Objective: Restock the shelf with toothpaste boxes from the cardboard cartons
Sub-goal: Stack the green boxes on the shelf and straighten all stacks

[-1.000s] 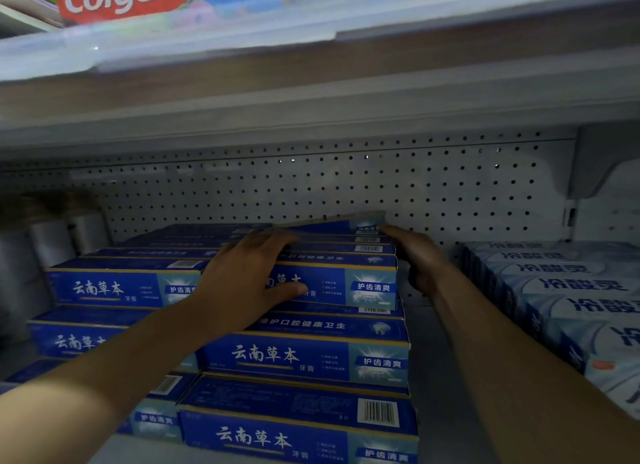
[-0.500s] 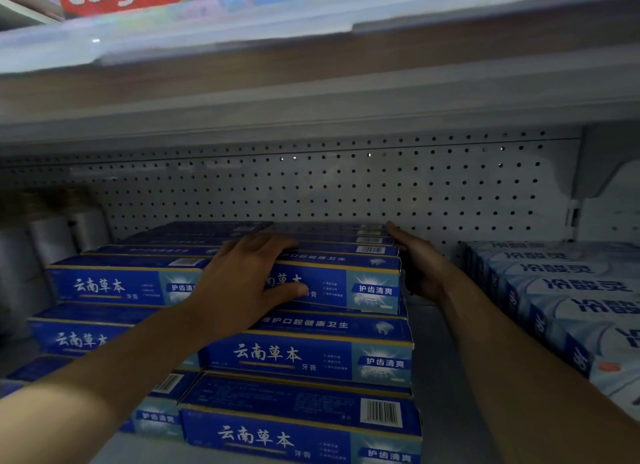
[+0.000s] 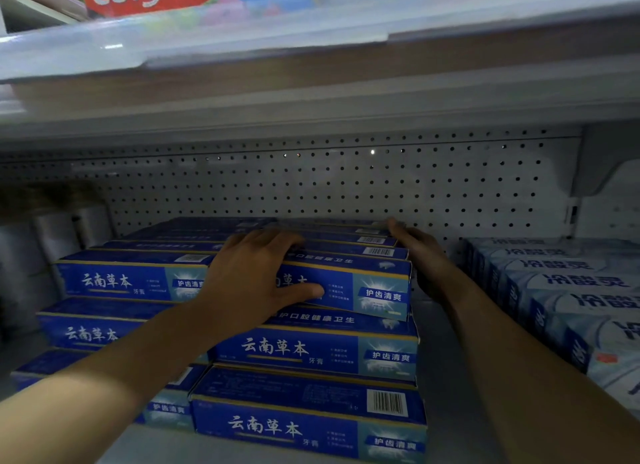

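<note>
- The left hand point(image 3: 258, 283) lay over the front corner of the top blue toothpaste box point(image 3: 349, 283): its fingers curled over the box's upper face and the thumb pressed flat against the printed front face.
- The right hand point(image 3: 420, 256) reached deeper along the right-hand ends of the stack, fingers extended and touching the box ends near the back row; whether it gripped anything there could not be told, as the palm was turned away and in shadow.
- The blue toothpaste boxes sat on the shelf point(image 3: 440, 377) in stepped tiers, two columns side by side. Each box lay with its long axis running left to right, parallel to the shelf's front edge, printed face toward the person.
- The top box under the left hand sat directly ahead of both hands, its right end slightly proud of the tier below.
- The left hand was nearer the box's middle; the right hand stood at its right end, so the two bracketed it along its length.
- By my reading, the step was squaring the top row against the perforated back panel point(image 3: 346, 186).
- A stack of pale toothpaste boxes point(image 3: 561, 283) stood just to the right, apart from the blue stack by a strip of bare shelf.
- No cardboard carton was in view.
</note>
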The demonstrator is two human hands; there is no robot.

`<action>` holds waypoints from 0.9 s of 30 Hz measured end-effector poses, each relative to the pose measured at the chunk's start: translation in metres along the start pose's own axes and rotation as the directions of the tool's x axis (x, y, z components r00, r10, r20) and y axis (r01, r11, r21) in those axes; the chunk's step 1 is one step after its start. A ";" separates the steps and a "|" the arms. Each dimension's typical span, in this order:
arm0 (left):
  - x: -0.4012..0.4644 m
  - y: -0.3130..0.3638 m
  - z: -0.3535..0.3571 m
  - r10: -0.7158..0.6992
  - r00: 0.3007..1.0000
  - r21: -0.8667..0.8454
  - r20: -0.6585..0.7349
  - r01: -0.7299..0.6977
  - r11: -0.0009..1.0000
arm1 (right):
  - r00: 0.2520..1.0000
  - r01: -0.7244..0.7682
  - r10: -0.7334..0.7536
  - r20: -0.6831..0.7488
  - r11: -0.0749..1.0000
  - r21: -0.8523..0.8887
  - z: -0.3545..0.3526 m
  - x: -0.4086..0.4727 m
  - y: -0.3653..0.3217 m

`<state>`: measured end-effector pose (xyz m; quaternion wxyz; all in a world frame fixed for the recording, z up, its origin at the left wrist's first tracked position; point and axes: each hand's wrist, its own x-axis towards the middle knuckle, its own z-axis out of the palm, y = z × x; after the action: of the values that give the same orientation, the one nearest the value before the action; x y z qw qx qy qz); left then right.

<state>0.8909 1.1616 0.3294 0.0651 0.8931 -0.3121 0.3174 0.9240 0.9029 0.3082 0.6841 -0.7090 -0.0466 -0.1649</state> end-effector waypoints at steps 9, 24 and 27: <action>0.007 -0.005 -0.004 -0.044 0.988 -0.066 0.148 0.054 0.996 | 0.985 -0.121 0.118 0.125 0.993 0.017 -0.005 0.003 -0.018; 0.011 -0.012 -0.012 0.018 0.972 -0.094 0.233 0.003 0.996 | 0.993 -0.083 0.075 -0.087 0.992 -0.097 -0.002 -0.007 -0.020; 0.015 -0.011 -0.012 0.016 0.958 -0.071 0.285 0.005 0.997 | 0.988 -0.135 0.137 0.070 0.990 -0.038 -0.006 -0.013 -0.021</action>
<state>0.9001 1.1665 0.3487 0.0502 0.9258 -0.3318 0.1741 0.9043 0.9006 0.3242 0.6797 -0.7273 -0.0201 -0.0929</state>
